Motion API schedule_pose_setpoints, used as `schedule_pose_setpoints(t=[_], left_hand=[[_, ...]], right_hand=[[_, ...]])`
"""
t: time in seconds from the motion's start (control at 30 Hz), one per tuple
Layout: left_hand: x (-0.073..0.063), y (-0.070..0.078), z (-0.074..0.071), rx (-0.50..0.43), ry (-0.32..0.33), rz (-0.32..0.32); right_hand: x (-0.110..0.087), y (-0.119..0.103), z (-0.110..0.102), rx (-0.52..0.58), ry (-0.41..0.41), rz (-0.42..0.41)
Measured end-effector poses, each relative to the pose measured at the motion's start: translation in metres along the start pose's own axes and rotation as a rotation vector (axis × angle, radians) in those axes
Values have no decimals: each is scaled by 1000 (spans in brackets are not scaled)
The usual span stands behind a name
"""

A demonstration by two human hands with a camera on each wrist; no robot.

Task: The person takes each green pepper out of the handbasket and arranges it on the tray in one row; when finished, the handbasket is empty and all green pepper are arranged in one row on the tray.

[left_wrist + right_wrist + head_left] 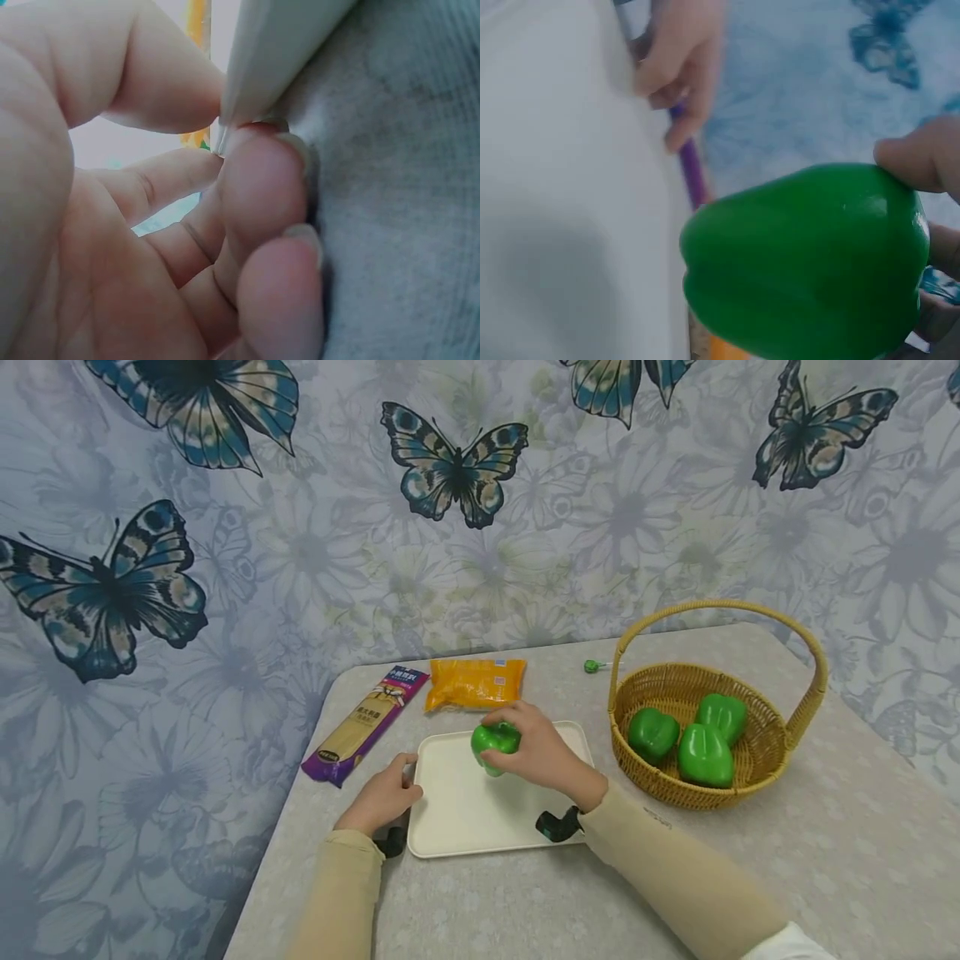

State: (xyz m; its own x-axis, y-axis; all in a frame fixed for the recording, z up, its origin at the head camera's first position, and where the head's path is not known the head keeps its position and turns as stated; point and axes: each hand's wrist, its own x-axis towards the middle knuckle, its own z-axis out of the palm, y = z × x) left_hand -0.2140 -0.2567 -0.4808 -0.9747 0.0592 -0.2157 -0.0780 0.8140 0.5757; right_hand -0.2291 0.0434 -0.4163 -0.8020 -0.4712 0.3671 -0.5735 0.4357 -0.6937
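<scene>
My right hand holds a glossy green bell pepper over the white rectangular tray. In the right wrist view the pepper lies sideways between thumb and fingers, apart from the tray surface, which carries a soft shadow. At the tray's left edge my left hand pinches the rim. Close up in the left wrist view, the thumb of that hand meets the tray wall from one side and curled fingers from the other, low against the tabletop.
Right of the tray stands a wicker basket with a tall handle and three green bell peppers. Behind the tray lies an orange packet; a purple noodle packet is at left. A small green item sits near the wall.
</scene>
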Motion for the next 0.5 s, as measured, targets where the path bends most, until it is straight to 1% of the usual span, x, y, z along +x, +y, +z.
schedule_pose_setpoints(t=[0.1,0.23,0.37,0.5], left_hand=[[1,1,1,2,-5,-8],[3,1,4,2,-9,-4],[1,-1,1,-10,-12,3],[-1,-3,-2,-23,-11,-2]], right_hand=[[18,3,20,-21,-54,-4],[39,10,39,-57,-115,-19],[57,10,55,-77,-191,-43],[71,6,65,-79,-272,-82]])
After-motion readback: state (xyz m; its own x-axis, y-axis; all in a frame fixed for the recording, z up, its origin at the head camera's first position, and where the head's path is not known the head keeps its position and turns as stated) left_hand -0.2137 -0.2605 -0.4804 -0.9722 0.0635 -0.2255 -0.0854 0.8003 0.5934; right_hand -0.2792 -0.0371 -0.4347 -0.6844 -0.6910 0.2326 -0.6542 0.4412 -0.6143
